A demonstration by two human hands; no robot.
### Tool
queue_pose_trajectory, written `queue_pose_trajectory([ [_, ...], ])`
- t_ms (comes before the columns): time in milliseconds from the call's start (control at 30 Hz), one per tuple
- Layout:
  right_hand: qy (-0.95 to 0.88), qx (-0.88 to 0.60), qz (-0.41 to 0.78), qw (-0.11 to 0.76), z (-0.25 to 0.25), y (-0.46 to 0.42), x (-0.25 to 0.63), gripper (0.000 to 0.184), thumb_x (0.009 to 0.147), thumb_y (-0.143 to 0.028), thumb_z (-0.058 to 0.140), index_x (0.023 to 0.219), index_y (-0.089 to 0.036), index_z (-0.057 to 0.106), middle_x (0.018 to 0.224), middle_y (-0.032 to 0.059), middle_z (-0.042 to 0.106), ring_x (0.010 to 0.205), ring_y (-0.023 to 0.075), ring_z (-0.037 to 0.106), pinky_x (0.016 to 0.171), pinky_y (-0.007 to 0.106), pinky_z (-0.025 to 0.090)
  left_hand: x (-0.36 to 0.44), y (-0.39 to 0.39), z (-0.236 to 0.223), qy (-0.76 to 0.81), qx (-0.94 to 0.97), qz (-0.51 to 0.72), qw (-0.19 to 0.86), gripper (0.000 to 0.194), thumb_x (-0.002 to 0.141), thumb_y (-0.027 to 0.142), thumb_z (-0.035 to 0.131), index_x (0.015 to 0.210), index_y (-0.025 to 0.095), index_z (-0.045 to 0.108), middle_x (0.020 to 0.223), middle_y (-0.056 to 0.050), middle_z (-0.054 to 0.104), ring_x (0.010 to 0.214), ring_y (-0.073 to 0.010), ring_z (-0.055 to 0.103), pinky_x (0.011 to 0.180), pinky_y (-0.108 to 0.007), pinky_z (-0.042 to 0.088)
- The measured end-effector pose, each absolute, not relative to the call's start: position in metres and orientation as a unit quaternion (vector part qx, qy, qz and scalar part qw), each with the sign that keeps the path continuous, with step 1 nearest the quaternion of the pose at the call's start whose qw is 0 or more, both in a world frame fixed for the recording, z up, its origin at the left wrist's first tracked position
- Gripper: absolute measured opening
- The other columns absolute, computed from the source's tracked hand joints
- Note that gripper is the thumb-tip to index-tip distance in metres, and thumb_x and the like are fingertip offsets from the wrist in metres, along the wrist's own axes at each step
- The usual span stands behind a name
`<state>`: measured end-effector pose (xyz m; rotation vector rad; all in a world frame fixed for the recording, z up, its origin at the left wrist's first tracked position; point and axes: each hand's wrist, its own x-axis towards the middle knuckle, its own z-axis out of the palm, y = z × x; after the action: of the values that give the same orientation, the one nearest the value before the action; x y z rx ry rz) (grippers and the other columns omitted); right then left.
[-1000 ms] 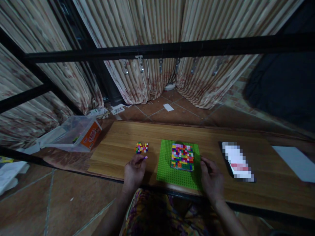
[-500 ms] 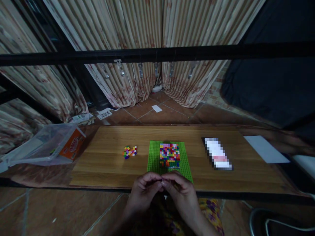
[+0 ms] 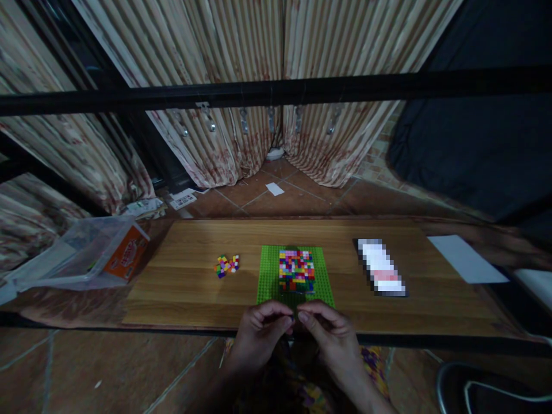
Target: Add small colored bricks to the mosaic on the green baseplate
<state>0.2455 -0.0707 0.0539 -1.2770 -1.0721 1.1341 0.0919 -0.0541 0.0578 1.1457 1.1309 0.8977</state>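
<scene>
Both hands are just over the table's near edge, at the front of a green studded baseplate [image 3: 268, 273]. My left hand [image 3: 262, 333] is closed in a pinch, with a small dark bit at its fingertips, too small to name. Just to the right, my right hand [image 3: 332, 333] also pinches thumb against forefinger; whatever is between them is hidden. A narrow gap separates the two sets of fingertips. Multicoloured small bricks [image 3: 296, 267] form a block on the baseplate, beyond my fingers. Left of the plate lies a loose pile of coloured bricks [image 3: 226, 265].
On the wooden table [image 3: 185, 241], a phone with a blurred screen [image 3: 382, 267] lies to the right, near a white sheet [image 3: 466, 259]. A clear plastic bin [image 3: 86, 253] with an orange label stands at the left. A black bar [image 3: 276, 92] crosses before striped curtains [image 3: 233, 52].
My hands have parted: the fingertips were touching and now have a small gap. The right hand has shifted right. The bricks and plate stay put; the view tilts slightly.
</scene>
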Motion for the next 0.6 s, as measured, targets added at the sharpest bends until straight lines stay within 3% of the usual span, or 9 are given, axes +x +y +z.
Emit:
queue_pose_trajectory([
  [167,-0.450,-0.604,0.391,0.529,0.039,-0.061,0.272,0.026,0.079,-0.042,0.065,0.095,-0.024,0.075,0.093,0.0050,0.073,0.085,0.0207,0.066,0.075,0.033,0.053,0.088,-0.043,0.057,0.537,0.587,0.388,0.466,0.011,0.080,0.027,0.062,0.085,0.019,0.068,0.079,-0.001,0.070,0.076,-0.0146,0.064,0.072,-0.024,0.050],
  [600,-0.506,-0.644,0.241,0.520,-0.002,-0.013,0.312,0.032,0.082,-0.047,0.058,0.091,-0.019,0.071,0.095,0.0088,0.071,0.088,0.0227,0.066,0.081,0.039,0.051,0.114,0.024,0.056,0.519,0.790,0.267,0.187,0.017,0.087,0.016,0.054,0.089,0.022,0.069,0.088,-0.003,0.070,0.081,-0.0159,0.065,0.077,-0.027,0.050],
])
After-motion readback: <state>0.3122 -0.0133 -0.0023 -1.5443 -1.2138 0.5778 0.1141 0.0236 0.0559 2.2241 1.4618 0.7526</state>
